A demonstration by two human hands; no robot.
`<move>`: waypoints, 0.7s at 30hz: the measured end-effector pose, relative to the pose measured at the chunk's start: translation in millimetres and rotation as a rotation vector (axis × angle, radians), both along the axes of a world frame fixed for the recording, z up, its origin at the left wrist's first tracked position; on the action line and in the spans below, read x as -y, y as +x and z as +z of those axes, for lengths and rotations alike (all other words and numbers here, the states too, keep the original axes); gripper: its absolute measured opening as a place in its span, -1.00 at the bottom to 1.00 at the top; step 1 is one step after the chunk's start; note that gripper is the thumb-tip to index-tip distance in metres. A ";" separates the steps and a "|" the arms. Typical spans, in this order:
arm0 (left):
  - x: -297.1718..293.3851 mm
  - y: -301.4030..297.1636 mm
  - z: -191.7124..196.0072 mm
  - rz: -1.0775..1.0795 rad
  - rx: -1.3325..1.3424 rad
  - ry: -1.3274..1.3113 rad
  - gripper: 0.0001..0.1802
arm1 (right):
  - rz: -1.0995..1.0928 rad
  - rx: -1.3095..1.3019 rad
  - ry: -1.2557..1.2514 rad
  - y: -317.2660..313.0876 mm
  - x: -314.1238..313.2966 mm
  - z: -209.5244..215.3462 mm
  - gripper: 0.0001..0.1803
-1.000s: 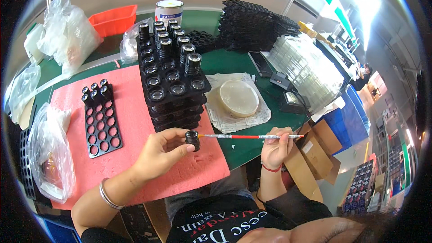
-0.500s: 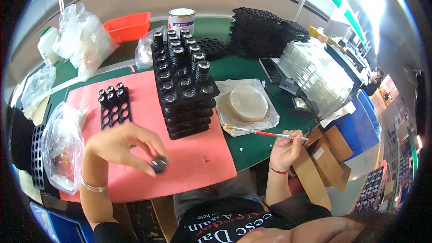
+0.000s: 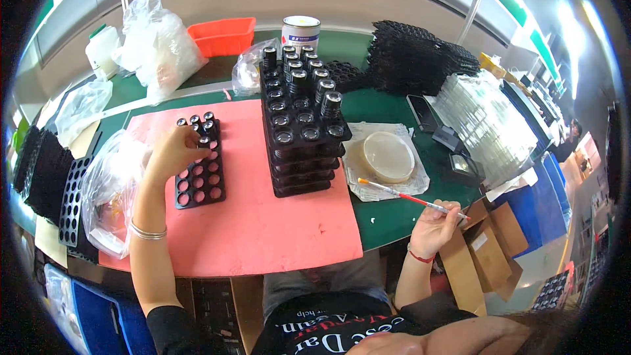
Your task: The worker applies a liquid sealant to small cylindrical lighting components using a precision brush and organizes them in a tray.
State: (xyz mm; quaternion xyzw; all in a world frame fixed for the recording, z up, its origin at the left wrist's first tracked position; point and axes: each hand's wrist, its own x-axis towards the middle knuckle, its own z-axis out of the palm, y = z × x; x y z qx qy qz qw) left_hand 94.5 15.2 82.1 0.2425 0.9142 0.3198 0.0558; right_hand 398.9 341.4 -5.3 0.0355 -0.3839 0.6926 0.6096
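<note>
While her left hand (image 3: 172,151) closes on a small black cap (image 3: 204,140) at the black tray (image 3: 200,184) on the pink mat (image 3: 263,223), seating it squarely seems wise, right hand (image 3: 432,227) pinching a red brush (image 3: 411,198).

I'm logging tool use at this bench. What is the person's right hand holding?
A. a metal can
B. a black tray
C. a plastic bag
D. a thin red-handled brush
D: the right hand grips a thin red-handled brush at the table edge, its tip pointing toward the shallow round dish.
</note>
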 end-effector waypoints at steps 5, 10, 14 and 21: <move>-7.0 -3.3 -19.2 0.056 -0.198 -0.046 -0.66 | 0.044 -0.015 0.063 1.8 -0.5 -1.4 -0.82; -23.6 6.3 -19.6 0.179 -0.255 -0.022 -0.67 | 0.030 -0.011 0.067 1.5 1.8 -1.8 -0.82; -26.1 0.7 -27.1 0.212 -0.399 -0.121 -0.65 | -0.006 0.000 0.047 -0.6 7.1 2.3 -0.82; -17.9 -7.1 -30.3 0.216 -0.312 -0.130 -0.64 | -0.010 0.014 0.071 -0.1 5.4 1.4 -0.82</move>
